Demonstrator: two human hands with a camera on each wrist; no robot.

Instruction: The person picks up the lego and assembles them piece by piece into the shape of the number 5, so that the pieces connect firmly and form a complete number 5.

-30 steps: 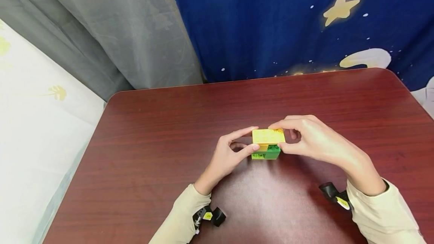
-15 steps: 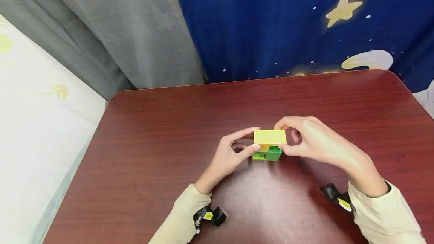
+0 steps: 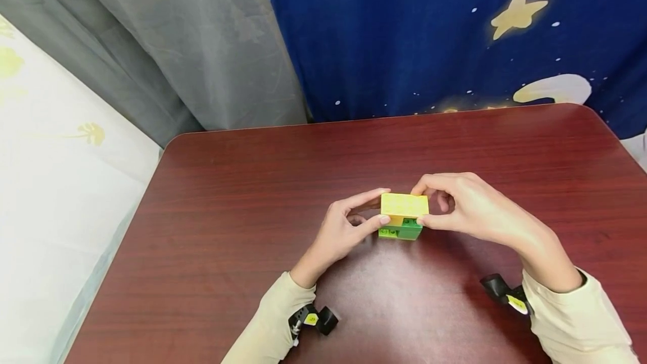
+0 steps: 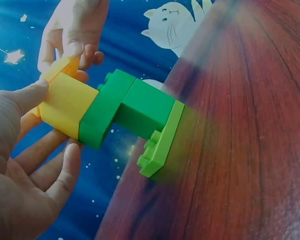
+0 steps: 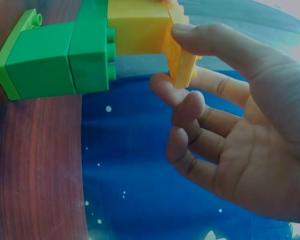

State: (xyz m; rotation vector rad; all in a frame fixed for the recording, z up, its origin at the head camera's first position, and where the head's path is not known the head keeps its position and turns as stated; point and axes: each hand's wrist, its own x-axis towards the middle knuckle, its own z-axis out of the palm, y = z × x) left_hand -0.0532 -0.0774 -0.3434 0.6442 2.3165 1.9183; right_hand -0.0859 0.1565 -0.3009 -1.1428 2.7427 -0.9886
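Observation:
A stack of toy building bricks stands on the table. From the bottom, the left wrist view shows a light green plate (image 4: 163, 142), a green block (image 4: 146, 106), a wider green brick (image 4: 106, 107), a yellow block (image 4: 69, 104) and a thin yellow plate (image 3: 404, 205) on top. My left hand (image 3: 340, 230) grips the yellow block near the plate's left end, thumb on the near side and fingers behind. With thumb and index finger, my right hand (image 3: 475, 209) pinches the overhanging right end of the yellow plate. Its other fingers curl loosely below, touching nothing, in the right wrist view.
The dark red wooden table (image 3: 242, 229) reaches back to curtains, one grey (image 3: 212, 60) and one blue with stars (image 3: 394, 38). A white patterned cloth (image 3: 65, 184) hangs at the left. Black wrist cameras (image 3: 327, 321) sit by both sleeves.
My right index finger has drawn back from the yellow plate's top to its far right edge. The left hand keeps its hold, and the stack stays in place while the head view shifts slightly.

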